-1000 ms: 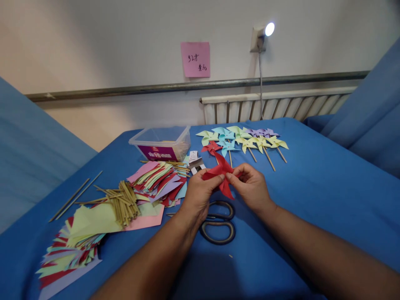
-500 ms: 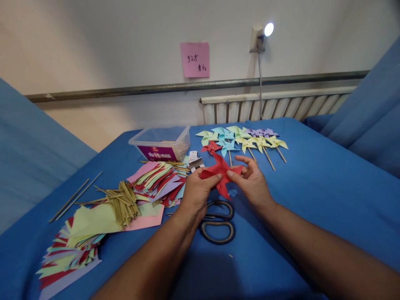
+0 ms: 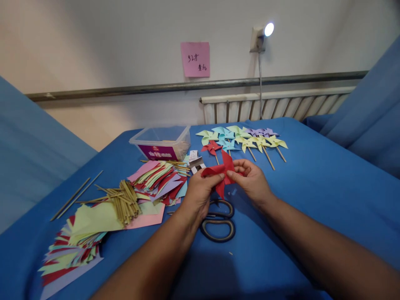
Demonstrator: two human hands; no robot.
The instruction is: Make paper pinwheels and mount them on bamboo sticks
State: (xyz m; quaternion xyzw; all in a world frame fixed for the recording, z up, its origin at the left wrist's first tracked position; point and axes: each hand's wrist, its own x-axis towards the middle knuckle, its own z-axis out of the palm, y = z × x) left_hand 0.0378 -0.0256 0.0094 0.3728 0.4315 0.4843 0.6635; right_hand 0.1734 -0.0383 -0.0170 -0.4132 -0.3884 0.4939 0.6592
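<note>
Both hands hold a red paper pinwheel [image 3: 220, 171] above the blue table. My left hand [image 3: 198, 191] pinches its left part with thumb and fingers closed. My right hand [image 3: 251, 180] grips its right side, fingers curled round the paper. Black-handled scissors [image 3: 218, 221] lie on the cloth just below my hands. A row of finished pinwheels on sticks [image 3: 242, 141], in green, blue, yellow, purple and red, lies beyond my hands.
Left of my hands are piles of cut coloured paper [image 3: 158, 181], a bundle of wooden sticks [image 3: 123, 202] and a second paper pile [image 3: 75, 241]. A clear plastic box [image 3: 162, 143] stands at the back. Two long sticks [image 3: 76, 196] lie at far left. A radiator [image 3: 275, 106] lines the wall.
The red pinwheel has been turned and folded between my hands; its blades now point up and down more tightly. My right fingers, spread half a second ago, have closed on it.
</note>
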